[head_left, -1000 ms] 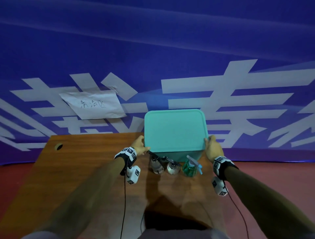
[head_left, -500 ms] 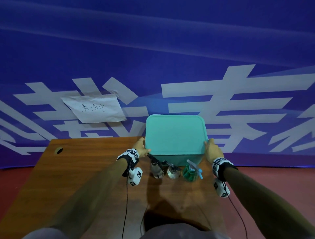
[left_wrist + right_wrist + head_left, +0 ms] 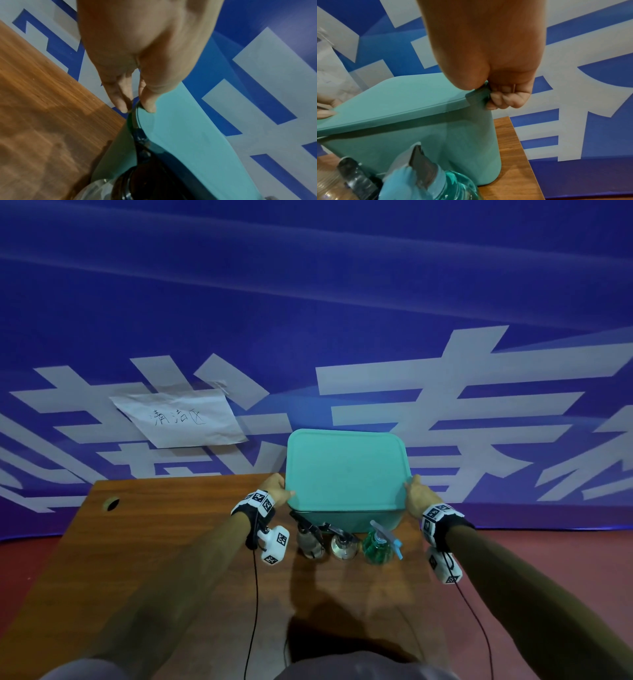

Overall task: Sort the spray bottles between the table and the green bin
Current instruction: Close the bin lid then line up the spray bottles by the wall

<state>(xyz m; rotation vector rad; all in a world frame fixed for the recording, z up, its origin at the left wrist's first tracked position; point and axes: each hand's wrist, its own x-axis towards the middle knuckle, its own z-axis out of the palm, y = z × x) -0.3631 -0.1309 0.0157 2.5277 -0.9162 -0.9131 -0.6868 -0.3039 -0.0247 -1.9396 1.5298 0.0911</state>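
Blue banner (image 3: pixel 308 302) with white characters hangs behind the wooden table (image 3: pixel 154 542); a handwritten paper (image 3: pixel 181 419) is taped at left. Left hand (image 3: pixel 275 489) and right hand (image 3: pixel 416 496) each pinch the lid (image 3: pixel 346 470) of the green bin (image 3: pixel 376 520), three spray bottles (image 3: pixel 342 544) standing just before it.

Wood-grain counter (image 3: pixel 164 549), brown, with a round cable hole (image 3: pixel 112 503) near its far left corner. At the far right sits a green bin (image 3: pixel 346 520) with its lid (image 3: pixel 346 470) on. Right in front of the bin there's a row of three spray bottles standing close together: two clear ones (image 3: pixel 310 541) (image 3: pixel 342 546) with dark triggers and a green one (image 3: pixel 376 547) with a light blue trigger on the right end.
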